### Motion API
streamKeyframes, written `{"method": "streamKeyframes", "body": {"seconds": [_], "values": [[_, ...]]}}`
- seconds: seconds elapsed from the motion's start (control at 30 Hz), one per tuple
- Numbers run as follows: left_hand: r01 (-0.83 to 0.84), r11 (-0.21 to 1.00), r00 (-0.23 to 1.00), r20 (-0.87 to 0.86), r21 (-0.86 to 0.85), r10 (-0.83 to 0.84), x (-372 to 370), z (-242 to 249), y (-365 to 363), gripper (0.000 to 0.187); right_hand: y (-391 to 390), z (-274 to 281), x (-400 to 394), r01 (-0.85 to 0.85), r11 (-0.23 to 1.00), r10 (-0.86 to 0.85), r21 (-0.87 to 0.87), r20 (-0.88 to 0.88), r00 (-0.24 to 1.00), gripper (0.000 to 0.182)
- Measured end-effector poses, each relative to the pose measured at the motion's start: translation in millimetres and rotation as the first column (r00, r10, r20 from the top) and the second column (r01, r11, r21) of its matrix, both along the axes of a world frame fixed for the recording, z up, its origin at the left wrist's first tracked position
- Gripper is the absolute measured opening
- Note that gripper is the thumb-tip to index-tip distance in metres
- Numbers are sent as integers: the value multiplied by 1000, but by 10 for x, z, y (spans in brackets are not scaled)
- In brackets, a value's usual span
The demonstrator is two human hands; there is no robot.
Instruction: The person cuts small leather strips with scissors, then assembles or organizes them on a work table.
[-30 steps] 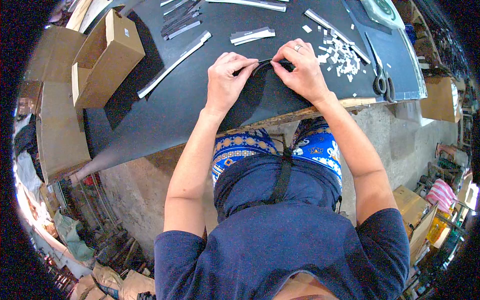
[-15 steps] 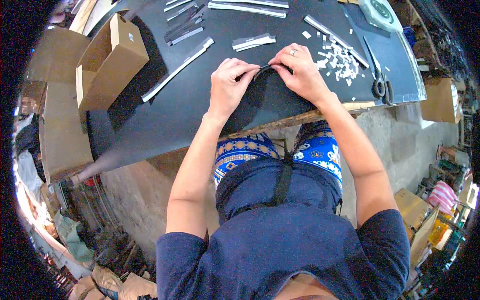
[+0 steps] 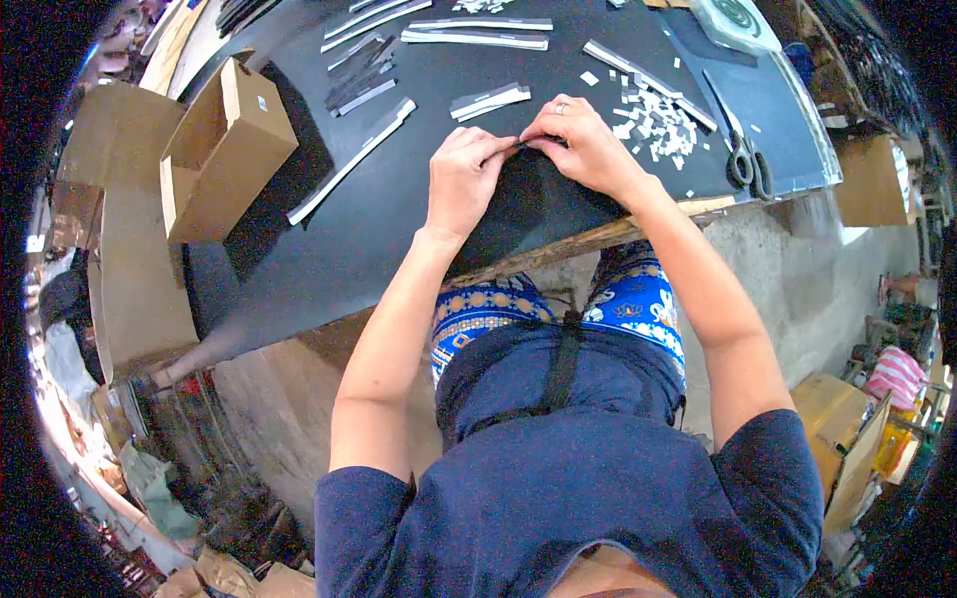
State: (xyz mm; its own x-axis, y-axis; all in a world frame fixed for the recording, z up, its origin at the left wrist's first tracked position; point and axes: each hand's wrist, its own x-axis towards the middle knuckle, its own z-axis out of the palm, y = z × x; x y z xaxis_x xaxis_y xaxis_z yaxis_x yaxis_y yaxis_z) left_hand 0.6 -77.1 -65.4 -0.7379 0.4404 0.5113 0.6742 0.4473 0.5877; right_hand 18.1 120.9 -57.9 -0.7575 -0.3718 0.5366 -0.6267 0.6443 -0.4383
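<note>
My left hand [image 3: 461, 177] and my right hand [image 3: 580, 148] meet over the near part of the black tabletop [image 3: 399, 229]. Thumb and fingers of each are pinched on a small dark strip [image 3: 521, 146], mostly hidden by the fingertips. A ring shows on my right hand. Just beyond my hands lies a short black-and-white strip [image 3: 490, 103]. One longer strip [image 3: 354, 161] lies slanted to the left. To the right of my right hand is a scatter of small white pieces [image 3: 660, 128], with another long strip [image 3: 648, 85] along it.
Black-handled scissors [image 3: 746, 164] lie near the table's right edge. An open cardboard box [image 3: 234, 149] stands at the left, beside a larger cardboard piece [image 3: 145, 279]. More strips [image 3: 477, 36] lie at the back, and a clear plastic bag [image 3: 736, 25] sits at the far right.
My fingertips have come closer together, and less of the dark strip shows between them. The view has shifted slightly, showing more of the table's far side.
</note>
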Motion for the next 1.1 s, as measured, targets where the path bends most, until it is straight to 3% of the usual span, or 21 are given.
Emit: {"method": "streamKeyframes", "body": {"seconds": [0.07, 0.13, 0.17, 0.23, 0.27, 0.3, 0.37, 0.53, 0.6, 0.73, 0.83, 0.9, 1.1], "values": [[10, 1000, 1000, 4, 2, -10, -16, 54, -20, 17, 23, 14, 5, -2, 1000, 2, 5, 13, 1000, 10], [6, 999, 962, 273, 37, -16, -18, 139, -38, 17, 43, 35, 56, 57, 965, 13, -255, 265, 964, 15], [8, 999, 962, 273, 37, -18, -35, 153, -56, 17, 55, 73, 82, 59, 965, 11, -256, 265, 964, 15], [53, 988, 786, 604, 143, -130, -77, 177, -106, 16, 98, 168, 127, 166, 848, 203, -504, 596, 777, 21], [85, 958, 634, 726, 275, -265, -73, 263, -125, 19, 124, 195, 137, 169, 843, 231, -510, 628, 743, 24], [87, 958, 633, 727, 274, -266, -61, 328, -127, 19, 131, 221, 161, 171, 842, 230, -512, 628, 743, 24], [55, 955, 407, 866, 293, -289, -43, 409, -121, 24, 137, 279, 226, 206, 768, 325, -606, 646, 690, 17], [36, 932, 371, 861, 361, -348, 47, 376, -4, 27, 169, 305, 316, 265, 721, 358, -640, 671, 649, 22], [8, 934, 431, 842, 357, -325, 110, 355, 72, 26, 163, 309, 352, 274, 729, 327, -628, 670, 666, 23], [10, 938, 432, 844, 347, -317, 118, 320, 104, 25, 186, 265, 395, 250, 748, 312, -615, 657, 686, 22], [8, 936, 404, 855, 352, -325, 106, 321, 94, 25, 167, 288, 465, 181, 828, 216, -531, 600, 770, 24], [9, 929, 391, 854, 369, -343, 95, 323, 87, 25, 172, 349, 499, 50, 971, 20, -233, 289, 957, 28], [24, 931, 351, 869, 364, -349, 94, 343, 86, 25, 216, 392, 516, 28, 988, 16, -155, 277, 961, 27]]}}
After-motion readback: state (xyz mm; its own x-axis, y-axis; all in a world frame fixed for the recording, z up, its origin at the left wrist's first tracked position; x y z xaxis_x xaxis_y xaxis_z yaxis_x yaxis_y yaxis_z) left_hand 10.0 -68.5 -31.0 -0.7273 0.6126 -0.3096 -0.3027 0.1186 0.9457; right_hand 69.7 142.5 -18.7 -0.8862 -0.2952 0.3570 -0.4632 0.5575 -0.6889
